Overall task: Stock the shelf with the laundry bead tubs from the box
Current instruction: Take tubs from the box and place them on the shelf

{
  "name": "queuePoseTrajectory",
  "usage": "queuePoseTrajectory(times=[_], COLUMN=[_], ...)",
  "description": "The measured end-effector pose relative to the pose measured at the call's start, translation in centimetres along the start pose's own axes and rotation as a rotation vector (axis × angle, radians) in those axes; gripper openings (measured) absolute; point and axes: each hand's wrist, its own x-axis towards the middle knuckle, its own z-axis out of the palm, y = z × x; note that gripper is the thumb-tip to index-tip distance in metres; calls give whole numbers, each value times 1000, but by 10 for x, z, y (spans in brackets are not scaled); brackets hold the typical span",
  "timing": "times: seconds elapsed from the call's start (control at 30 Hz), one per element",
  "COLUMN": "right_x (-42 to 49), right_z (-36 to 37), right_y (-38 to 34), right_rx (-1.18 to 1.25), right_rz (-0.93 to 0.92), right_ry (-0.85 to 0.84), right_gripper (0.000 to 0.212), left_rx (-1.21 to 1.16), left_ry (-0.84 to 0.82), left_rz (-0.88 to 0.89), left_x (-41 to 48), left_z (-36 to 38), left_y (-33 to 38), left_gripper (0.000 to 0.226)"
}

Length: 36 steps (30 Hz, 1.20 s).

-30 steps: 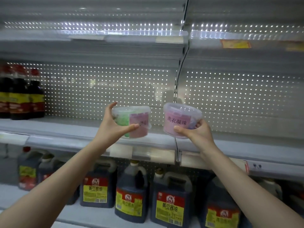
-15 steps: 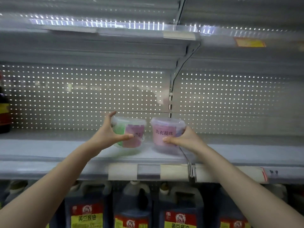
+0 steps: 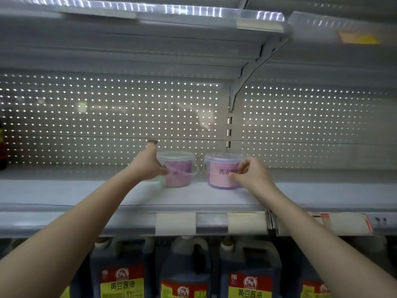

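Two clear laundry bead tubs stand upright side by side on the grey middle shelf (image 3: pixel 107 194), a small gap between them. The left tub (image 3: pixel 179 168) shows a pink label and a green edge. My left hand (image 3: pixel 150 163) grips its left side, thumb across the front and a finger raised above the lid. The right tub (image 3: pixel 221 171) holds pink and purple beads and carries a pink label with Chinese characters. My right hand (image 3: pixel 251 174) holds its right side, thumb pressed on the label. The box is out of view.
A perforated back panel (image 3: pixel 107 117) closes the shelf behind the tubs. An upper shelf (image 3: pixel 150 24) hangs overhead. Large soy sauce jugs (image 3: pixel 122 276) fill the shelf below. A dark bottle (image 3: pixel 2 147) stands at the far left edge. Price-tag strips (image 3: pixel 214 221) line the shelf front.
Both hands have carried the tubs from in front of the shelf edge inward and set them down further back on the shelf. The view has tilted up and closer.
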Motion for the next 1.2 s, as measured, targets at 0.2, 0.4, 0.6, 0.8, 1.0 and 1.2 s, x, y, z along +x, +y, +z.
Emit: queuePoseTrajectory(times=[0.2, 0.4, 0.6, 0.8, 1.0, 1.2], right_x=[-1, -23, -72, -144, -221, -285], right_z=[-1, -40, -118, -228, -318, -384], right_y=[4, 24, 82, 176, 273, 349], right_rx=[-23, -74, -280, -497, -784, -863], right_rz=[-47, -102, -58, -68, 34, 219], right_ry=[-222, -100, 6, 73, 3, -33], right_gripper=[51, 31, 33, 33, 34, 39], left_rx=[-31, -92, 67, 74, 127, 188], left_ry=[-43, 24, -48, -85, -175, -286], left_rz=[34, 238, 424, 537, 686, 783], left_x=[-7, -39, -83, -142, -202, -252], left_z=[3, 25, 85, 181, 288, 385], left_y=[-1, 40, 112, 213, 294, 351], left_gripper=[75, 30, 30, 30, 29, 25])
